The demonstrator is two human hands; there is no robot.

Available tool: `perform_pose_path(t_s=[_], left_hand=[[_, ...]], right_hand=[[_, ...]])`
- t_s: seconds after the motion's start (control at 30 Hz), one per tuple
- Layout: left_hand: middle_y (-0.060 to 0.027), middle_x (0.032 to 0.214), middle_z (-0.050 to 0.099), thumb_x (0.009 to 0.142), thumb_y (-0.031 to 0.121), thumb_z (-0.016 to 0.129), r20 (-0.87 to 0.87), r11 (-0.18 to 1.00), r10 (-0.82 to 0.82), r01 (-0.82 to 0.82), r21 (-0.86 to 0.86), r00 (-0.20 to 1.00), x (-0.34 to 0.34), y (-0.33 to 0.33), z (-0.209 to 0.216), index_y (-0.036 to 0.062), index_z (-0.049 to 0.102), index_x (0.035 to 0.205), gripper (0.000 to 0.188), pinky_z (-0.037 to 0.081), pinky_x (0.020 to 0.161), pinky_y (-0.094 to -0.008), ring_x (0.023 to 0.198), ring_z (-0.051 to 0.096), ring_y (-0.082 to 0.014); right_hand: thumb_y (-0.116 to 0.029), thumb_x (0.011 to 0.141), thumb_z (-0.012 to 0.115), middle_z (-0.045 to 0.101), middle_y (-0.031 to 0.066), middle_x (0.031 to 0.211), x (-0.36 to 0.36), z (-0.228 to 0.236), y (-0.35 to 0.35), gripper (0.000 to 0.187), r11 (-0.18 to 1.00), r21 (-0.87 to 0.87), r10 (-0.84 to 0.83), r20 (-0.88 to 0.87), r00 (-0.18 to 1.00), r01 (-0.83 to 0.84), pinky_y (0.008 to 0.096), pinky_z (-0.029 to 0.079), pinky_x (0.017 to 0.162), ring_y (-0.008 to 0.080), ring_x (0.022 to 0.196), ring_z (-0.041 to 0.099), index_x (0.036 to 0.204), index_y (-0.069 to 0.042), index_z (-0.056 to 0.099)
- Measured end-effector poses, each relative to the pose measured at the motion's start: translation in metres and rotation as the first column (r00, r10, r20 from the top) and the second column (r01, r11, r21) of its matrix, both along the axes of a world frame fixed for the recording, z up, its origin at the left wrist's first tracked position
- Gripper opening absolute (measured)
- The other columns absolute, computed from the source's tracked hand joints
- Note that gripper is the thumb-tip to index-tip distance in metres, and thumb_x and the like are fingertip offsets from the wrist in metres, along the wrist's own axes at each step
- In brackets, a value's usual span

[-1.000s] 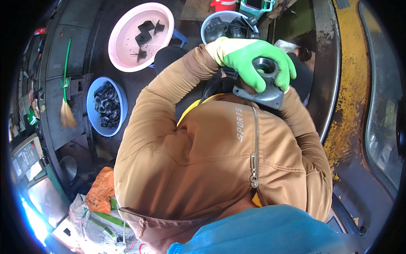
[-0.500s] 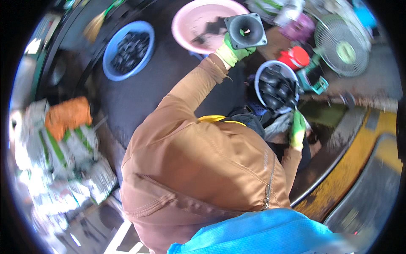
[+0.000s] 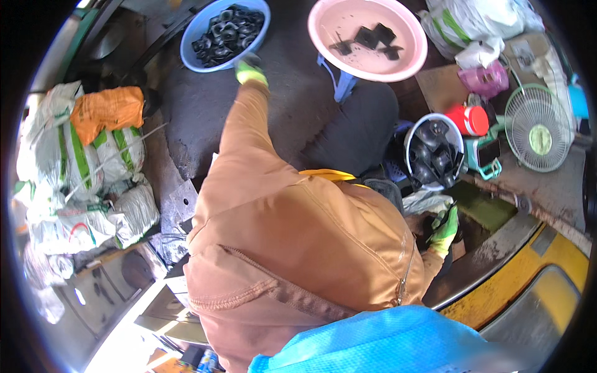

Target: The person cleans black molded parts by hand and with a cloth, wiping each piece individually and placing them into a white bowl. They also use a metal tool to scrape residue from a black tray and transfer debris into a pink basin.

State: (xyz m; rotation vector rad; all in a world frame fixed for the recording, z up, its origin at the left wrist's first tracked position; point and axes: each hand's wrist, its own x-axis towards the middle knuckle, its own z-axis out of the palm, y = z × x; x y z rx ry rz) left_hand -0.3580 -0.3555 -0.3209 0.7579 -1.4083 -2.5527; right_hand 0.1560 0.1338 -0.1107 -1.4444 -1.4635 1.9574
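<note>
Black metal parts (image 3: 225, 34) fill the blue basin (image 3: 193, 28) at the top left of our view, heaped nearly to its rim. Our left hand (image 3: 250, 71), in a green glove, reaches out on a long tan sleeve to the near edge of that basin, just at the rim and touching or almost touching the heap. The fingers there are curled down and hidden behind the glove's back, so we cannot tell whether they are closed on a part.

Our right hand (image 3: 445, 227), also gloved in green, sits low at our right side, beside the edge of our jacket. Its fingers are bent around something dark, but the thing itself is too shadowed to make out.

To the right of the blue basin stands a pink basin (image 3: 410, 59) with only a few black pieces lying in it, propped on a small blue stool (image 3: 339, 87). Farther right, a white bucket (image 3: 411, 140) holds larger black parts, with a red jug (image 3: 469, 119) just beside it and a round fan (image 3: 538, 137) lying near that. On our left, white and orange sacks (image 3: 87, 161) are piled together, well apart from both basins.
</note>
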Motion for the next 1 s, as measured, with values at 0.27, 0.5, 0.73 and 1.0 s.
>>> perform_pose_path(t_s=[0.27,0.5,0.73,1.0], left_hand=[[-0.0132,0.134,0.046,0.096,0.023,0.038,-0.374,0.781,-0.448,0.559,0.278,0.812,-0.06,0.156,0.156,0.0071,0.047,0.129,0.038,0.031,0.105,-0.0484,0.124,0.042,-0.036],[-0.0066,0.116,0.062,0.089,0.018,0.06,-0.072,-0.142,-0.981,0.925,-0.353,-0.178,0.119,0.383,0.178,0.0014,0.057,0.123,0.038,0.045,0.092,-0.0303,0.107,0.057,-0.0103],[-0.0188,0.113,0.065,0.069,0.043,0.073,0.545,-0.559,-0.828,0.256,-0.789,-0.131,0.2,0.461,0.136,0.006,0.062,0.118,0.062,0.048,0.089,-0.0399,0.103,0.062,-0.0314],[-0.0145,0.09,0.063,0.058,0.038,0.086,-0.178,0.147,-0.958,0.145,-0.978,-0.227,0.253,0.413,0.237,0.0053,0.068,0.1,0.056,0.05,0.078,-0.0395,0.085,0.062,-0.0316]], right_hand=[[-0.037,0.096,0.051,0.047,-0.0097,0.066,0.017,-0.013,0.002,0.025,0.958,-0.153,-0.272,-0.204,0.941,0.243,0.0195,0.028,0.044,0.0046,0.051,0.039,0.098,-0.015,0.065],[-0.041,0.097,0.049,0.053,-0.0047,0.07,0.024,-0.022,0.008,0.038,0.924,-0.221,-0.371,-0.328,0.869,0.311,0.0191,0.035,0.045,0.007,0.052,0.044,0.113,-0.008,0.06],[-0.038,0.097,0.048,0.049,-0.0033,0.066,0.019,-0.02,-0.003,0.035,0.939,-0.198,-0.328,-0.257,0.909,0.282,0.0214,0.033,0.044,0.0074,0.048,0.041,0.106,-0.007,0.061],[-0.035,0.092,0.056,0.06,-0.0031,0.082,-0.025,0.021,-0.034,0.028,0.983,-0.025,-0.182,-0.245,0.952,0.181,0.0192,0.035,0.048,0.0052,0.06,0.048,0.105,-0.011,0.064]])
